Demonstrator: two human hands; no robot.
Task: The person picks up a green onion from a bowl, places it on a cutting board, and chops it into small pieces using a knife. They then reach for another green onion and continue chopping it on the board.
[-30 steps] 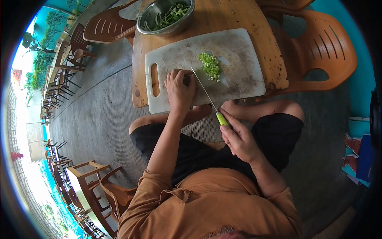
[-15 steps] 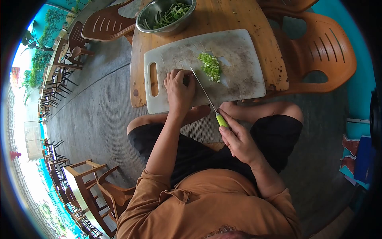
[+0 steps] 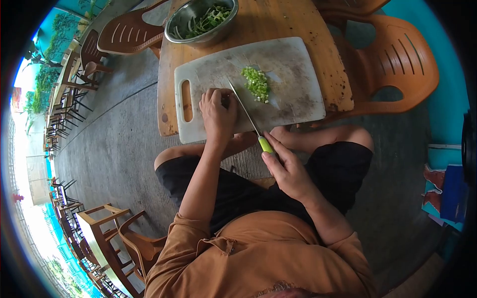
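Note:
My right hand point(image 3: 289, 173) is wrapped round the light green handle of a kitchen knife point(image 3: 245, 108). Its thin blade slants up and left across the white cutting board point(image 3: 293, 59), the edge close beside my left fingertips. With fingers curled and pressed down, my left hand point(image 3: 217, 114) rests on the board just left of the blade. A dark spot shows between its thumb and fingers, and whatever they pinch is hidden. To the right of the blade lies a small heap of chopped green onion point(image 3: 256, 84).
A metal bowl point(image 3: 174, 37) of cut greens stands on the wooden table point(image 3: 266, 20) beyond the board. Brown plastic chairs point(image 3: 405, 59) are at the right and a similar chair point(image 3: 130, 32) at the upper left. My crossed legs are under the near table edge.
The whole view has shifted slightly left. The knife has moved a little further left, its blade closer along my left fingers. The chopped heap looks much the same.

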